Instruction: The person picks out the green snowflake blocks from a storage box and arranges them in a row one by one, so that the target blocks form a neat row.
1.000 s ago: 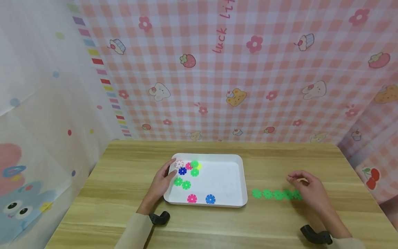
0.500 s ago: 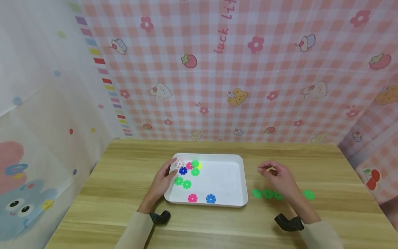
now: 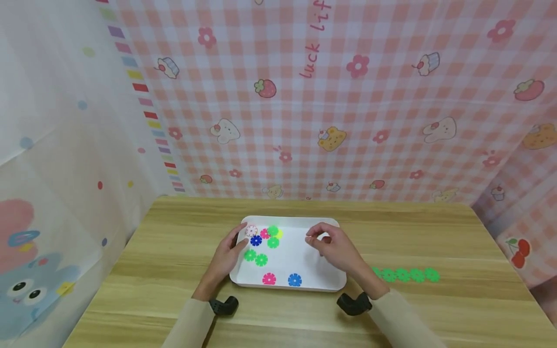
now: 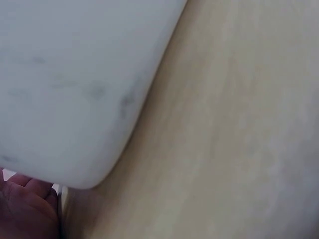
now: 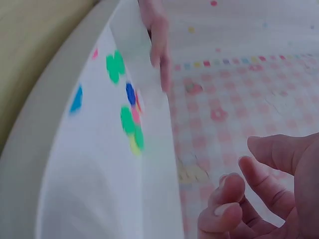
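Observation:
My left hand [image 3: 227, 251] holds the left side of a white tray [image 3: 300, 220], thumb over the rim; the left wrist view shows only part of this hand [image 4: 27, 209] by the tray's outer wall [image 4: 79, 99]. Over the tray's right part hovers my right hand [image 3: 332, 245], its fingers loosely bent. The right wrist view has its thumb and forefinger apart, with nothing between them. Inside the tray lie green snowflake discs [image 3: 261, 259], pink ones [image 3: 269, 279], a light blue one [image 3: 294, 279], a dark blue one [image 3: 256, 240], a yellow one [image 3: 279, 234] and a whitish one [image 3: 251, 230].
Several green snowflake discs [image 3: 403, 275] lie in a row on the wooden table [image 3: 470, 241] right of the tray; my right forearm partly covers the leftmost. A checked pink cloth [image 3: 304, 111] hangs behind the table.
My right hand has swung left from above the row of green discs to above the tray. The left hand stays on the tray, and the tray's discs lie as before.

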The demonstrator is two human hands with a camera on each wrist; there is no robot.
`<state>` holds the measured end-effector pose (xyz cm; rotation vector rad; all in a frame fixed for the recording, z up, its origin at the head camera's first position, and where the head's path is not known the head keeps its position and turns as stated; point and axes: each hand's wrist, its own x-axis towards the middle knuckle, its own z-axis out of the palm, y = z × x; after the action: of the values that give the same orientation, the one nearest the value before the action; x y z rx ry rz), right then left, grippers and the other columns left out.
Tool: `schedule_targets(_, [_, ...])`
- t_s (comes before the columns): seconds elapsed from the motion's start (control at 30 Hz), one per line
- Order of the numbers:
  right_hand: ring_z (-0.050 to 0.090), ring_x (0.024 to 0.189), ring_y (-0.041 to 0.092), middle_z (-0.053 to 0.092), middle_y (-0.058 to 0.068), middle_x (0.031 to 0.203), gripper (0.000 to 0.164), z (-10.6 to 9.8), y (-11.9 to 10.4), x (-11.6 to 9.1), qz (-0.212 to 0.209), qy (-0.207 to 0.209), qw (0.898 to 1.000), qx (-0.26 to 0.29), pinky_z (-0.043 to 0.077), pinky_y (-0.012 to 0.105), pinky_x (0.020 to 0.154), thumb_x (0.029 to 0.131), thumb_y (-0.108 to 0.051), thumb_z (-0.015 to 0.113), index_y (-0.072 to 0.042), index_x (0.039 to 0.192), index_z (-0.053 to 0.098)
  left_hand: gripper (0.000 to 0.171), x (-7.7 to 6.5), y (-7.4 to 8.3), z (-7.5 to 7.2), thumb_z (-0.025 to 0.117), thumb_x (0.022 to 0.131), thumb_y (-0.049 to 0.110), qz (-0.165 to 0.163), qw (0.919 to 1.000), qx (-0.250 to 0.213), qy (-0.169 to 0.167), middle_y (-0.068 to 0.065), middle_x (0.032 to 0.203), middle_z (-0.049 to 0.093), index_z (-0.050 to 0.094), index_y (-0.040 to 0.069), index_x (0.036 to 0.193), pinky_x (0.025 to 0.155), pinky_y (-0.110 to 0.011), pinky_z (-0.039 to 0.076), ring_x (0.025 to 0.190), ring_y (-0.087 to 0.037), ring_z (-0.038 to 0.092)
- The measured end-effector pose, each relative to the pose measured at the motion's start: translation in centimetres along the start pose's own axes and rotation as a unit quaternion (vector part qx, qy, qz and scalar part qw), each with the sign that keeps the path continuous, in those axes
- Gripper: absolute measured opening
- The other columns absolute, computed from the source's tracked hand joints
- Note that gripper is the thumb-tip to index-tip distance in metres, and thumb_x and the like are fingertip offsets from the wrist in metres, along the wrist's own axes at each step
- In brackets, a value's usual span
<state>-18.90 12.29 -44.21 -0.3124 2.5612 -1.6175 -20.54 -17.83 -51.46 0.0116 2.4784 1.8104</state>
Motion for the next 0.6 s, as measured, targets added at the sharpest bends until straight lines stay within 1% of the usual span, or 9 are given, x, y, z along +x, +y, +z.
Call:
schedule_targets(0.07, [0.052, 0.059, 0.014, 0.066, 0.001, 0.09, 0.006, 1.4, -0.3, 0.5, 0.006, -0.005, 1.0, 0.0, 0.042, 0.023, 0.049, 0.092, -0.015, 0.071, -0.012, 0.095, 0.068, 0.047, 0.0, 0.0, 0.0, 0.049, 0.105, 0.022, 0.0, 1.0, 0.0, 0.0, -0.007, 0.163, 0.026, 0.041, 0.023, 0.151, 0.124, -0.047, 0.015, 0.152, -0.025, 0.018])
schedule_targets(0.17, [0.052, 0.06, 0.014, 0.065, 0.0, 0.087, 0.006, 3.4, -0.7, 1.2, 0.008, -0.018, 1.0, -0.007, 0.043, 0.023, 0.051, 0.092, -0.016, 0.071, -0.012, 0.095, 0.068, 0.047, 0.0, 0.0, 0.1, 0.05, 0.105, 0.021, 0.001, 1.0, -0.003, -0.001, -0.007, 0.163, 0.026, 0.041, 0.022, 0.151, 0.124, -0.046, 0.014, 0.152, -0.025, 0.018])
schedule_targets(0.33, [0.052, 0.069, 0.015, 0.063, 0.001, 0.088, 0.012, 6.3, -1.2, 1.9, 0.01, -0.066, 0.998, -0.023, 0.046, 0.027, 0.06, 0.093, -0.021, 0.07, -0.011, 0.1, 0.067, 0.047, 0.0, 0.1, 0.0, 0.049, 0.104, 0.02, 0.003, 1.0, -0.007, -0.001, -0.008, 0.163, 0.027, 0.042, 0.021, 0.151, 0.124, -0.045, 0.015, 0.151, -0.025, 0.019])
schedule_targets(0.47, [0.052, 0.07, 0.016, 0.063, 0.002, 0.091, 0.019, 8.0, -1.3, 2.3, 0.023, -0.099, 0.994, -0.027, 0.045, 0.027, 0.061, 0.093, -0.021, 0.069, -0.009, 0.107, 0.066, 0.047, 0.1, 0.1, 0.0, 0.05, 0.104, 0.018, 0.011, 0.9999, -0.009, 0.001, -0.01, 0.162, 0.028, 0.042, 0.019, 0.151, 0.124, -0.045, 0.016, 0.151, -0.025, 0.02])
schedule_targets(0.6, [0.053, 0.073, 0.015, 0.063, 0.002, 0.089, 0.023, 9.3, -1.2, 2.3, 0.033, -0.111, 0.993, -0.039, 0.043, 0.027, 0.062, 0.091, -0.02, 0.07, -0.009, 0.111, 0.066, 0.047, 0.1, 0.1, 0.0, 0.05, 0.104, 0.017, 0.013, 0.9999, -0.01, -0.003, -0.011, 0.162, 0.028, 0.042, 0.017, 0.151, 0.123, -0.047, 0.016, 0.151, -0.027, 0.02])
